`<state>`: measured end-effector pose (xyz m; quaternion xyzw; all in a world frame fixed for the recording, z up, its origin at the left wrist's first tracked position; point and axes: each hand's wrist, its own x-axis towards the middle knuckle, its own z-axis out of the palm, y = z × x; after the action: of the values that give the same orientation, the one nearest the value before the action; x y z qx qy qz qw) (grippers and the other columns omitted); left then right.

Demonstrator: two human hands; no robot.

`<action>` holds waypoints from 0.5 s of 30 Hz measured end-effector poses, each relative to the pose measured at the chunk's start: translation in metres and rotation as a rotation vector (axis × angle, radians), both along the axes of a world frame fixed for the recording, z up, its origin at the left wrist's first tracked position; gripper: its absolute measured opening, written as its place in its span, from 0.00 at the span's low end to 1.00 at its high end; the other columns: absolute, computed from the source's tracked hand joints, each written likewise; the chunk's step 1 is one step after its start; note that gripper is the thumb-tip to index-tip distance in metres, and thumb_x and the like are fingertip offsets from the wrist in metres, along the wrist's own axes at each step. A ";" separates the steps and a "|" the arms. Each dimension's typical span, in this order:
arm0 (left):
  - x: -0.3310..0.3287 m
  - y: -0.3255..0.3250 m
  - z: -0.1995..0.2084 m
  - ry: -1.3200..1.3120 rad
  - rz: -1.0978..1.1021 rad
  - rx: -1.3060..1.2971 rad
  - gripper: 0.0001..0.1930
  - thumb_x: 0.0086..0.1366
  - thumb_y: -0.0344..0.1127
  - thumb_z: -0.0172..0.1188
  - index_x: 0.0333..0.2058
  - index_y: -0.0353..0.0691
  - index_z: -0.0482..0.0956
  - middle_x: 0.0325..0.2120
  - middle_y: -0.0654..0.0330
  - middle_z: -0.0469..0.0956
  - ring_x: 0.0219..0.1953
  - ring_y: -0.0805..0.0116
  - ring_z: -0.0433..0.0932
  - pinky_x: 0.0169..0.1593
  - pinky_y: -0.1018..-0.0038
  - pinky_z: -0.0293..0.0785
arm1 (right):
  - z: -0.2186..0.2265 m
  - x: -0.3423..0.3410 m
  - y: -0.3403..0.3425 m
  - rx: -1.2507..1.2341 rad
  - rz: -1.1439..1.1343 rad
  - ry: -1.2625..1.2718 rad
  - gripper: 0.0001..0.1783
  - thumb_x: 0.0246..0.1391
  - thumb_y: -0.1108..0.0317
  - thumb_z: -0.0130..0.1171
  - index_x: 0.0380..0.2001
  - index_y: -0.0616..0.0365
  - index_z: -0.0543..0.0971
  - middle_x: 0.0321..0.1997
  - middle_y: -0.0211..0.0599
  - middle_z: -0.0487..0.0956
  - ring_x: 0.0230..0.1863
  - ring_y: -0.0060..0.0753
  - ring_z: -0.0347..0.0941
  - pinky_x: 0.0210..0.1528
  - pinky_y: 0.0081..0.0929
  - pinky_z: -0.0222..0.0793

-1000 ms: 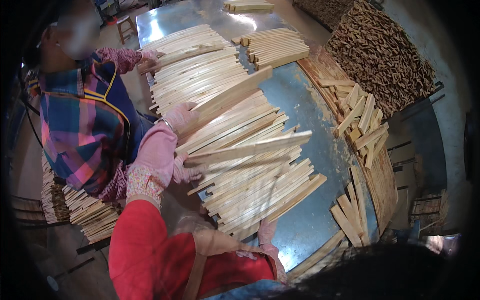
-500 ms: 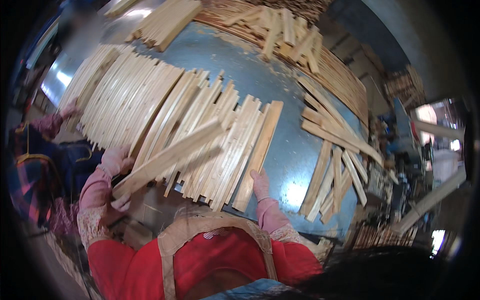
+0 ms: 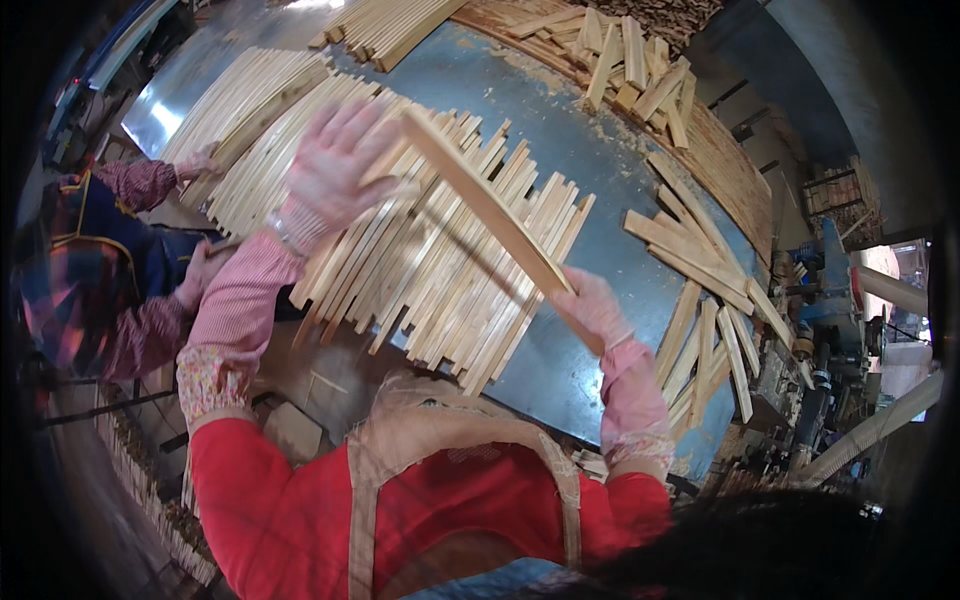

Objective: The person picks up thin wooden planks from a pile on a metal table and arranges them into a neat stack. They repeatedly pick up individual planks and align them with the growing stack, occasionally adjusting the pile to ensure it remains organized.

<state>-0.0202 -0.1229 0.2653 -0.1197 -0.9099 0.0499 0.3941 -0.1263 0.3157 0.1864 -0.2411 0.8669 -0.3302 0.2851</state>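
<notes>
My right hand [image 3: 592,308], in a pale pink glove, is closed around the lower end of a long wooden strip [image 3: 487,200]. The strip slants up and leftward above a row of narrow wooden strips [image 3: 440,290] lying side by side on the blue-grey table. Its far end comes close to my left hand [image 3: 340,170], which is raised over the row with spread fingers and holds nothing. That hand is slightly blurred. Part of the row is hidden beneath my left hand and forearm.
A co-worker at the left has one hand [image 3: 198,163] at a wider board [image 3: 265,112] on the row. More strips lie in a pile [image 3: 700,255] at the right and a heap [image 3: 630,65] at the back. Machinery [image 3: 830,300] stands beyond the table's right edge.
My left hand has let go of the slanted strip it held low at the left, and has risen forward, opening. My right hand has moved right and now holds a strip up above the row.
</notes>
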 end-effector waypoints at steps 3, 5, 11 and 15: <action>-0.023 0.031 0.014 -0.273 -0.122 -0.232 0.30 0.69 0.55 0.68 0.65 0.50 0.78 0.55 0.52 0.84 0.59 0.54 0.81 0.72 0.55 0.69 | 0.042 -0.013 -0.026 -0.026 0.182 0.014 0.29 0.61 0.60 0.67 0.64 0.57 0.82 0.49 0.48 0.88 0.52 0.50 0.84 0.60 0.40 0.78; -0.021 0.042 0.022 -0.738 0.030 -0.203 0.27 0.71 0.58 0.66 0.62 0.52 0.79 0.48 0.55 0.87 0.53 0.56 0.85 0.69 0.56 0.71 | 0.042 -0.028 -0.038 -0.065 0.287 0.271 0.28 0.61 0.61 0.68 0.64 0.56 0.82 0.50 0.49 0.88 0.53 0.53 0.83 0.62 0.41 0.77; 0.009 0.044 -0.008 -0.988 0.487 0.376 0.26 0.74 0.61 0.60 0.58 0.48 0.83 0.39 0.49 0.88 0.46 0.48 0.87 0.58 0.54 0.78 | -0.032 -0.057 -0.004 -0.229 -0.391 0.730 0.34 0.65 0.58 0.67 0.71 0.58 0.75 0.67 0.50 0.81 0.67 0.46 0.78 0.70 0.41 0.71; 0.031 0.022 -0.054 -0.978 0.584 0.825 0.31 0.73 0.59 0.58 0.63 0.41 0.80 0.49 0.44 0.87 0.52 0.43 0.86 0.60 0.55 0.78 | -0.141 -0.019 0.044 -0.025 -0.621 0.122 0.42 0.72 0.50 0.60 0.79 0.61 0.63 0.80 0.55 0.68 0.80 0.50 0.64 0.80 0.39 0.58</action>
<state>0.0109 -0.1006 0.2111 0.2798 -0.9224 -0.2551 -0.0765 -0.1454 0.3595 0.0451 0.0121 0.9106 -0.3968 0.1151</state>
